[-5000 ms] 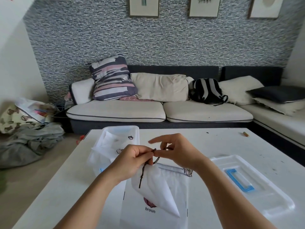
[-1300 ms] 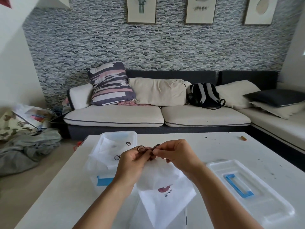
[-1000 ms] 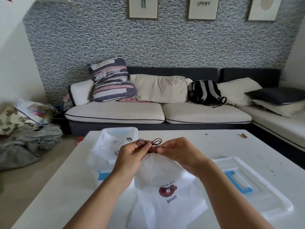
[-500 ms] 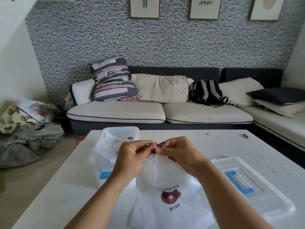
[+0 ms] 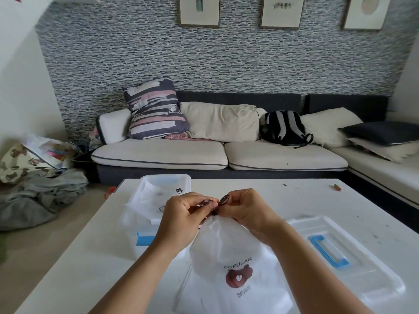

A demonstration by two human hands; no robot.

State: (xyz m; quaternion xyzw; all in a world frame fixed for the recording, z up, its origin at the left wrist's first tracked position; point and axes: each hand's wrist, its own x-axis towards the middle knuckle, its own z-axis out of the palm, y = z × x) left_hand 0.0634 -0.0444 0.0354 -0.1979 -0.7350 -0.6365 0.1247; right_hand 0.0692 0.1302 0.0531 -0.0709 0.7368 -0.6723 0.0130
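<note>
A white drawstring bag [image 5: 229,248] with a brown bear print and the word POPULAR stands on the white table [image 5: 260,193], its mouth gathered at the top. A dark brown cord [image 5: 223,199] sits tied at the gathered neck. My left hand [image 5: 183,220] pinches one loop of the cord, and my right hand [image 5: 246,208] pinches the other loop. Both hands meet just above the bag's neck.
A clear plastic box [image 5: 156,184] with blue clips holds more white bags behind my left hand. Its clear lid [image 5: 353,268] with a blue handle lies to the right. A small brown item [image 5: 337,187] lies far right. A sofa [image 5: 226,152] with a backpack [image 5: 284,128] stands beyond.
The cord went from a loose strand to two loops, then was pulled tight at the neck. The bag now sits upright with its print facing me.
</note>
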